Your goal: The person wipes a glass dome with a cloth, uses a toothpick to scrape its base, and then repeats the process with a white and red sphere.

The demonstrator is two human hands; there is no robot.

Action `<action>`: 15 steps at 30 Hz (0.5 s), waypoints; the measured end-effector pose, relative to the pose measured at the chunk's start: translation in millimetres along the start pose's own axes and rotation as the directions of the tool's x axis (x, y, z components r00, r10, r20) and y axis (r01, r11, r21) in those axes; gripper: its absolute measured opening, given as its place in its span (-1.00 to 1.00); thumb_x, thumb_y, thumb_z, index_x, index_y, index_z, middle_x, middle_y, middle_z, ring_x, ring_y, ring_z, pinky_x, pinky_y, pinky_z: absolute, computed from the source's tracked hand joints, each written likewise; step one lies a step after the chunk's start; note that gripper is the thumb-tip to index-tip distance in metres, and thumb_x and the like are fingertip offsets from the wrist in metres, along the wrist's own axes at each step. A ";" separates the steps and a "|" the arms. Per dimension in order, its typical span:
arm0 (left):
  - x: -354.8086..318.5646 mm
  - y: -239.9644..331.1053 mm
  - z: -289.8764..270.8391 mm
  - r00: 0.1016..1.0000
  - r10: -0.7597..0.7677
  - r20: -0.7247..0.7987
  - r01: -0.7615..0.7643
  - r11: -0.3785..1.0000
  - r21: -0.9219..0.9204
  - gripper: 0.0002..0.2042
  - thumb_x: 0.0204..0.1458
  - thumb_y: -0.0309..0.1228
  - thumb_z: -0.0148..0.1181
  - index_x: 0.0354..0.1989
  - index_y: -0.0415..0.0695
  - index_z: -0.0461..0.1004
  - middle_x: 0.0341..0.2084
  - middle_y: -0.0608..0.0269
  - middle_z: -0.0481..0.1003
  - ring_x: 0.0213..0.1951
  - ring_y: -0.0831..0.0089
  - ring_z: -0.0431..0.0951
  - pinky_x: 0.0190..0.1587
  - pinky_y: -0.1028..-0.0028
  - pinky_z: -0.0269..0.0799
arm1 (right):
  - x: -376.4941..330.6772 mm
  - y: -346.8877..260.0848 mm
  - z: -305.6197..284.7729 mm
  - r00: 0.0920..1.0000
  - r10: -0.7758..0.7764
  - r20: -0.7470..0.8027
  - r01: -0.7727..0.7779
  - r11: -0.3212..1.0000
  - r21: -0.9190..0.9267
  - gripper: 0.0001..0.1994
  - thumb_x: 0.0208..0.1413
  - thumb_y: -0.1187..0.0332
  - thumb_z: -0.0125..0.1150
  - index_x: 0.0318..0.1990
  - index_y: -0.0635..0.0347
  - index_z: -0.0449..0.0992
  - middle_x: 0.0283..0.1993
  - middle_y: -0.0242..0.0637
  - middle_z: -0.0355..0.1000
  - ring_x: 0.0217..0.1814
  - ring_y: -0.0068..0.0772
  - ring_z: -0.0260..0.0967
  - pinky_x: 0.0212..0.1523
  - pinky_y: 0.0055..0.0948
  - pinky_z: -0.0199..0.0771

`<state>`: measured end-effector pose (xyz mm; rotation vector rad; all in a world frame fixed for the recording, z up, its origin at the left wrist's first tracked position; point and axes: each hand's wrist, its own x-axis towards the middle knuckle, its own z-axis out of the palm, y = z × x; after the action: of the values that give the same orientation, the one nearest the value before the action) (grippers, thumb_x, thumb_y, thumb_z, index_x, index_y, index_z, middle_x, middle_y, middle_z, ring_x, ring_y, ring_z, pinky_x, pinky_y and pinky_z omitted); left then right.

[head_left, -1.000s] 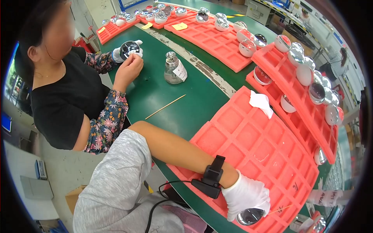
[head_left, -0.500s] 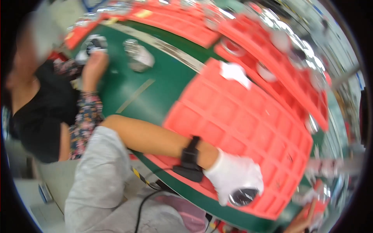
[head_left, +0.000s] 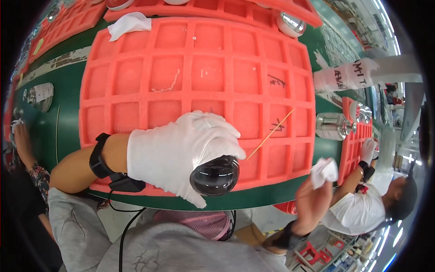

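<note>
My left hand [head_left: 181,147], in a white glove with a black strap at the wrist, is closed around a round glass piece [head_left: 215,176]. Its glossy dark face is turned up and reflects lights; the fingers cover its far side. Beneath the hand lies a red foam tray [head_left: 188,97] divided into square pockets. My right hand [head_left: 312,204], bare and slightly blurred, is raised off the tray's near right corner. Its fingers grip a crumpled white cloth [head_left: 325,172].
A thin wooden stick [head_left: 272,133] lies across the tray, and a white cloth [head_left: 129,25] sits on its far left corner. Clear glass jars stand right [head_left: 333,126] and left [head_left: 41,96] on the green table [head_left: 68,124]. Co-workers sit on both sides; a wrapped pole [head_left: 344,75] rises at right.
The view has turned, bringing the tray to the middle. My right hand with the white cloth has come into sight. My left hand still holds the round glass piece.
</note>
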<state>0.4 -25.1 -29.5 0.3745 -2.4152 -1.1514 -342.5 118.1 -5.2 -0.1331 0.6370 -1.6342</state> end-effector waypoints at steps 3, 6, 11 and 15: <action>1.0 -2.3 2.7 1.000 -0.013 0.005 0.013 1.000 0.011 -0.14 -0.38 0.08 0.61 0.15 -0.04 0.41 0.05 0.24 0.44 0.17 0.08 0.41 0.12 0.06 0.31 | -21.9 51.2 4.8 0.992 0.110 -0.058 -0.101 0.984 0.148 -0.57 0.42 0.34 -0.10 0.38 0.25 0.27 0.37 -0.14 0.35 0.37 -0.22 0.35 0.32 -0.11 0.44; -0.5 -1.2 2.3 1.000 -0.014 0.017 0.013 0.999 0.043 -0.15 -0.37 0.07 0.60 0.15 -0.04 0.41 0.04 0.25 0.44 0.17 0.10 0.41 0.16 0.04 0.30 | -36.3 82.0 21.5 0.996 0.002 -0.084 0.002 0.999 0.053 -0.48 0.39 0.21 -0.04 0.40 0.29 0.22 0.38 -0.05 0.32 0.38 -0.07 0.33 0.34 0.02 0.37; 7.0 8.2 3.7 0.998 0.042 0.041 -0.049 0.982 0.181 -0.23 -0.30 0.00 0.57 0.12 -0.06 0.43 0.00 0.24 0.46 0.17 0.12 0.42 0.24 0.00 0.25 | -41.3 113.3 28.7 0.961 -0.063 0.268 0.168 0.905 -0.391 -0.20 0.24 -0.05 0.15 0.44 0.37 0.13 0.43 0.16 0.20 0.47 0.25 0.15 0.43 0.25 0.07; 4.4 12.6 12.0 0.998 0.015 -0.054 -0.002 0.974 0.228 -0.32 -0.27 -0.10 0.54 0.08 -0.08 0.44 -0.03 0.21 0.46 0.15 0.10 0.44 0.26 -0.02 0.26 | -41.7 132.8 21.0 0.657 0.248 0.712 0.740 -0.035 -0.671 0.02 0.04 -0.20 0.33 0.44 0.40 0.10 0.47 0.30 0.07 0.54 0.36 -0.01 0.46 0.34 -0.15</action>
<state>-10.0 -11.2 -25.2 0.4609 -2.5030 -0.8499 -208.8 146.5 -39.2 -2.1016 1.1157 -0.9193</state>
